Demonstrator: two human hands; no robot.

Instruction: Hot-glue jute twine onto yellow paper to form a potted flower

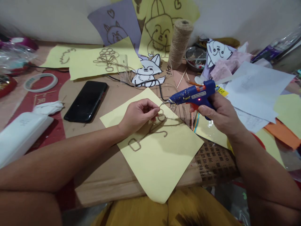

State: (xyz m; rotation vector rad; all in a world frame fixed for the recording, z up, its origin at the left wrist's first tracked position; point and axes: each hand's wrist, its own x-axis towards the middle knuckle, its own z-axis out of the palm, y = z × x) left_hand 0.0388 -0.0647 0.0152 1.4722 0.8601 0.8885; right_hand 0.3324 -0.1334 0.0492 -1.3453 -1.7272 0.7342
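Yellow sheet: set at a slant before us on the brown cardboard (98, 175), this yellow paper (162, 166) bears brown jute twine (152, 131), with a squarish loop towards its left edge and a hooked curl nearer the middle.
Left hand: our left hand (141, 114) hovers over the upper part of the sheet, thumb and forefinger pinched together on a thin strand of the twine, just beside the nozzle.
Right hand: our right hand (223, 114) has its fingers wrapped round the handle of a blue hot glue gun (195, 93); its small red light glows, and its metal nozzle points left towards our pinched fingertips.
Twine spool: beyond the gun we see a tall spool of twine (180, 44) standing upright.
Fox cutout: a white paper fox (148, 72) lies behind the sheet, a black cord across it.
Wall: leaning there are a purple sheet (134, 18) and a yellow twine picture (162, 31).
Left side: we have a black smartphone (86, 101), a tape roll (55, 82) and a white case (23, 135).
Right side: white papers (256, 91) overlap near orange paper (284, 133).
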